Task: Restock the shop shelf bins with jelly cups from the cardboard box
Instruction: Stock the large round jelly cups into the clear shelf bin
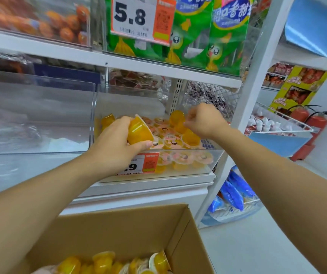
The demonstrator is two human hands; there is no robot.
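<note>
My left hand (117, 143) grips an orange jelly cup (139, 133), tilted on its side, just above the front wall of the clear shelf bin (208, 167). That bin holds several orange jelly cups with pink lids (172, 135). My right hand (204, 119) hovers over the back right of the bin, fingers curled; one orange cup (177, 117) sits just left of its fingertips, and whether the fingers touch it is unclear. At the bottom, the open cardboard box (131, 224) holds more jelly cups (103, 262).
An empty-looking clear bin (38, 115) stands to the left. The shelf above carries green snack bags (194, 32) and a 5.8 price tag (131, 16). A white shelf post (251, 91) rises at right. Beyond it are wire baskets and red fire extinguishers (312, 125).
</note>
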